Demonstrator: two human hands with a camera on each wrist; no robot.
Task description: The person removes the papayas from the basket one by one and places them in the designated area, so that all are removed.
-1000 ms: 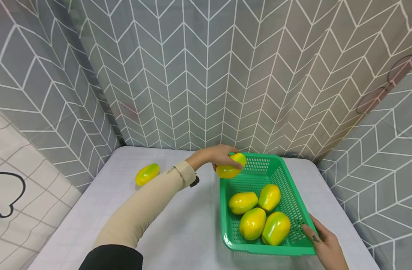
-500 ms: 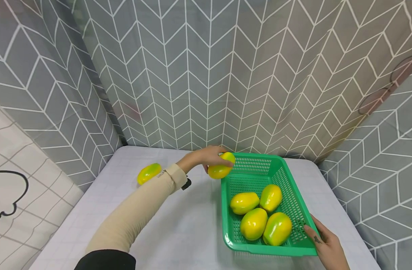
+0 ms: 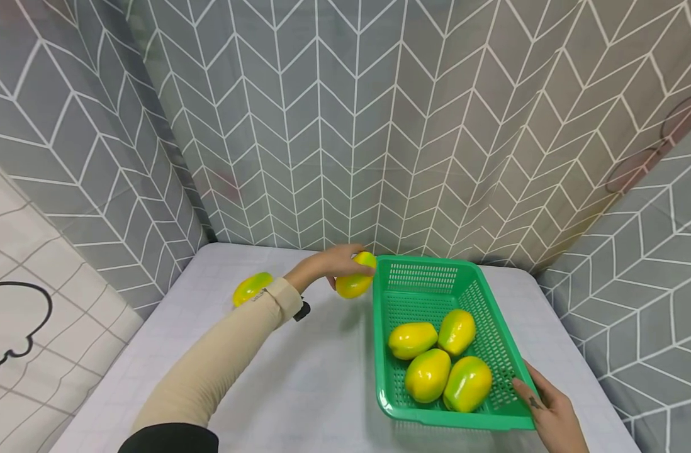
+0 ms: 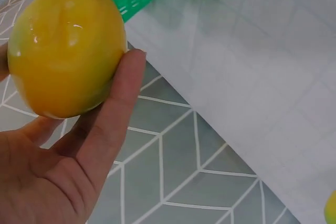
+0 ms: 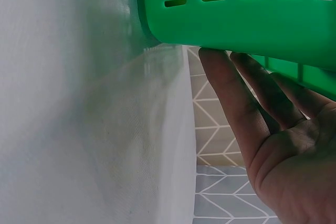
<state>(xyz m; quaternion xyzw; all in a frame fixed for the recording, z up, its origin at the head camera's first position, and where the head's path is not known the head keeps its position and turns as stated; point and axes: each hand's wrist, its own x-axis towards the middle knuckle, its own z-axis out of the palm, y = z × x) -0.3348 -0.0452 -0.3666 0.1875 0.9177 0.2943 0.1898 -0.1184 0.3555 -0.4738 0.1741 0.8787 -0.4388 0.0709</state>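
My left hand [image 3: 341,261] grips a yellow-green papaya [image 3: 354,284] just left of the basket's far left corner, above the table. In the left wrist view the fingers [image 4: 113,111] wrap the papaya [image 4: 68,51] from below and the side. Several papayas [image 3: 427,375] lie together in the near half of the green plastic basket [image 3: 382,358]. At the basket's near right corner, my right hand [image 3: 556,412] holds the rim, thumb over the top and fingers [image 5: 231,98] against the outer wall. Another papaya [image 3: 252,288] rests on the table at the left, partly covered by my left sleeve.
The table [image 3: 300,390] wears a white cloth. Grey curtains [image 3: 334,126] with white chevron lines hang behind it and on both sides, and a white gridded cloth [image 3: 34,352] is at the far left.
My left hand has carried its papaya leftward, from over the basket's far left corner to outside the rim. The right hand keeps its hold, and the papayas in the basket stay put.
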